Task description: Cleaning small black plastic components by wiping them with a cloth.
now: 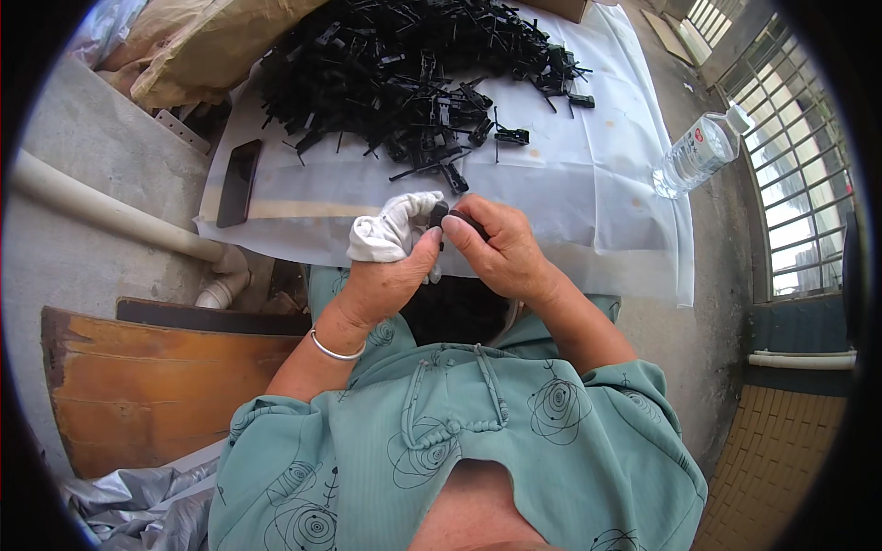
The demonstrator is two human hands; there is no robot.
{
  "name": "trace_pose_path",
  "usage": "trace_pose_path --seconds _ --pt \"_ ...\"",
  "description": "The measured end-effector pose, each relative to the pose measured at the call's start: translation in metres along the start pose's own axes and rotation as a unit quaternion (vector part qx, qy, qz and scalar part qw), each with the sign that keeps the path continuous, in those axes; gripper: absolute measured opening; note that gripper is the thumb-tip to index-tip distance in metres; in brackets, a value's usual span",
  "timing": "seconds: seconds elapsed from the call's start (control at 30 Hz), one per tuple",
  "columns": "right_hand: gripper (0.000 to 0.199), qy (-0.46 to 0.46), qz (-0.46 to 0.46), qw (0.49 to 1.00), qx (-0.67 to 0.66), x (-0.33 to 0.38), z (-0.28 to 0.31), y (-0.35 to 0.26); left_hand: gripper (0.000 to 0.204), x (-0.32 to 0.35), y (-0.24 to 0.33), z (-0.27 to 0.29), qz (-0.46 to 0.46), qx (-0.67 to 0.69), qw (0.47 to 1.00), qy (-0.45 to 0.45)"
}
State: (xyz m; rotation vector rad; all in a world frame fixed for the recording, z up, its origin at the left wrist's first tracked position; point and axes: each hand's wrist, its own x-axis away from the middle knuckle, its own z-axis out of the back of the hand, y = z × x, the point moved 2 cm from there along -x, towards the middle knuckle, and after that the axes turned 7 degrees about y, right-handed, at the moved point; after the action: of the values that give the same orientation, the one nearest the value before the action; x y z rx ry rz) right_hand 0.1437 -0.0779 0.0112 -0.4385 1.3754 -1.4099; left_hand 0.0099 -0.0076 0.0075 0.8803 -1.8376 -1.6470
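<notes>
A phone (pixel 240 184) lies left of the heap (pixel 395 83). On the heap's near side, the left hand (pixel 393 274), fingers in white cloth (pixel 390 228), and inward-angled right hand (pixel 503 246) clamp thumbs and fingertips on black pieces (pixel 439 216). Right of the heap, a bottle (pixel 695 156) bears a red-marked label.

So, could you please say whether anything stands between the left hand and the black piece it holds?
White cloth seems to, at the fingers of the left hand; nothing visible separates the thumb from the black piece.
</notes>
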Motion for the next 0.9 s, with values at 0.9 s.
trace_pose_path --seconds 0.9 --pt "0.014 -0.065 -0.038 0.997 0.004 -0.006 0.012 0.013 0.032 -0.011 -0.009 0.003 -0.074 -0.145 0.987 -0.006"
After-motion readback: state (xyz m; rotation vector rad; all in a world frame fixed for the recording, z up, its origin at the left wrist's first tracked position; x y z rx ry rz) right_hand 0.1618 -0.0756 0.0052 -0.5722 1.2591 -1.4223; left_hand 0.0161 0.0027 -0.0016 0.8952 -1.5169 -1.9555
